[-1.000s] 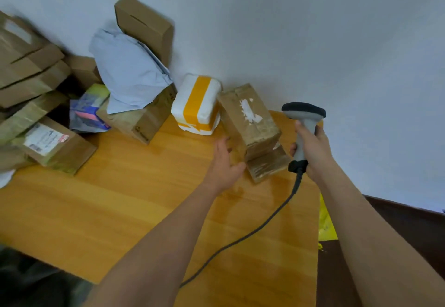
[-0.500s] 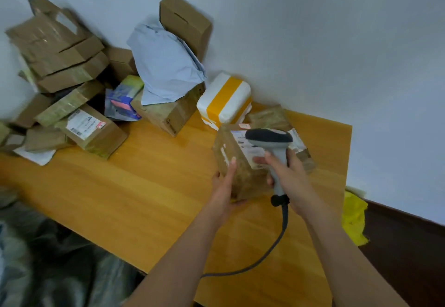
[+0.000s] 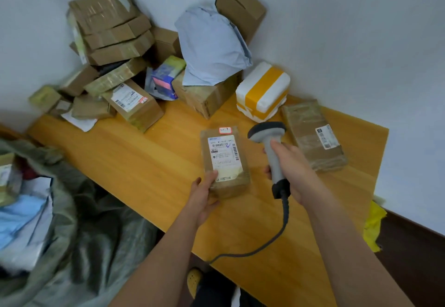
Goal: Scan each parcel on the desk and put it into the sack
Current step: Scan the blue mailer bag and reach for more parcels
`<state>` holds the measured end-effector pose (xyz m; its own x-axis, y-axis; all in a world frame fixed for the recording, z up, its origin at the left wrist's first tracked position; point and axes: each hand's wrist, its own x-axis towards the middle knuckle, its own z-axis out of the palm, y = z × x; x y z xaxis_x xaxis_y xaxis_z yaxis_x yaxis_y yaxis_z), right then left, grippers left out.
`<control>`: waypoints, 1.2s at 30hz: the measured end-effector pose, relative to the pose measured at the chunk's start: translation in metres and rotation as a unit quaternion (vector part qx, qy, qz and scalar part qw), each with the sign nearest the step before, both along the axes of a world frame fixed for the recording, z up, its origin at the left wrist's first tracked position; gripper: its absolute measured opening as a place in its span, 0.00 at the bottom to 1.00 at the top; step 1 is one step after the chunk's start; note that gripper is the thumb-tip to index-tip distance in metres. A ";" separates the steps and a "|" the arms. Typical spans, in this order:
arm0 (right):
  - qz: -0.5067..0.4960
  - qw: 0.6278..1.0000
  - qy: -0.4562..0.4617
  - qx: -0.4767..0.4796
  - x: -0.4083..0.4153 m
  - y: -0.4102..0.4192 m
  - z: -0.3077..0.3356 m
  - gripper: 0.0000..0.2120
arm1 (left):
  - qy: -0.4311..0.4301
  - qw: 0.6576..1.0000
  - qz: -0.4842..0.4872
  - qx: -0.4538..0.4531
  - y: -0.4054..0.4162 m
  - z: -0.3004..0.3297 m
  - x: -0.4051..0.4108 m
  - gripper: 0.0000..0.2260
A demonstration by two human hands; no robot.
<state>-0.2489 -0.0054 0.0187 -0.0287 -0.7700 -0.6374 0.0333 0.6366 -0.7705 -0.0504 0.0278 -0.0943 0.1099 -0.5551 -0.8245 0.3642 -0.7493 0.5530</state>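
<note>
left hand [image 3: 203, 194]: grips the near end of the parcel [image 3: 225, 161], thumb curled onto its top edge, fingers underneath and hidden.
parcel: a brown taped box, label side up, with a white barcode label [image 3: 224, 154] and a small red-edged sticker [image 3: 225, 130] at its far end. it sits over the desk [image 3: 144, 162] near the middle; whether its far end rests on the wood cannot be told.
right hand [image 3: 292, 169]: wrapped round the grey handle of the scanner [image 3: 272, 148], fingers curled on it.
scanner: dark head just right of the parcel's far end, tilted toward the label; its dark cable [image 3: 277, 232] loops down off the near edge of the desk.
sack [image 3: 79, 222]: grey-green, open, on the floor left of the desk, with blue and white parcels showing inside.
flat box [image 3: 313, 133]: brown, taped, lying at the desk's right end, well right of the scanner.
foam box [image 3: 263, 91]: white with a yellow tape band, against the wall, just beside the flat box.
pile [image 3: 113, 49]: brown boxes heaped in the far left corner, one labelled box [image 3: 133, 101] at its front.
grey bag [image 3: 209, 47]: a pale mailer lying on a brown box, with another box leaning on the wall behind it.
yellow cloth [image 3: 373, 225]: hangs at the desk's right edge.
</note>
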 end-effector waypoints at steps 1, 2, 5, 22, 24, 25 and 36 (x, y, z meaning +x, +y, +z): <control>0.007 1.000 -0.004 0.002 0.004 0.000 0.007 0.18 | -0.008 1.000 0.005 -0.001 0.001 0.001 0.002 0.46; 0.015 1.000 -0.007 -0.002 0.008 0.002 0.015 0.18 | -0.012 1.000 0.015 -0.001 0.002 0.002 0.004 0.43; 0.039 0.999 -0.011 -0.019 0.018 0.007 0.037 0.18 | -0.023 0.999 0.025 0.004 0.004 0.003 0.007 0.41; 0.025 0.997 -0.033 -0.064 0.019 0.028 0.103 0.13 | -0.048 0.999 0.021 -0.015 0.003 0.006 0.000 0.43; 0.022 0.997 -0.033 -0.067 0.017 0.029 0.105 0.13 | -0.046 0.999 0.020 -0.015 0.003 0.005 0.000 0.43; 0.019 0.997 -0.034 -0.068 0.016 0.029 0.106 0.13 | -0.047 0.999 0.020 -0.014 0.003 0.005 0.000 0.43; 0.014 0.997 -0.036 -0.069 0.008 0.026 0.106 0.13 | -0.040 0.999 0.029 -0.022 0.002 0.008 0.000 0.40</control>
<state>-0.2413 0.0202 0.1250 0.0361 -0.8508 -0.5243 0.0753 0.5255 -0.8475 -0.0504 0.0294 -0.0864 0.2072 -0.5817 -0.7866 0.3592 -0.7026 0.6142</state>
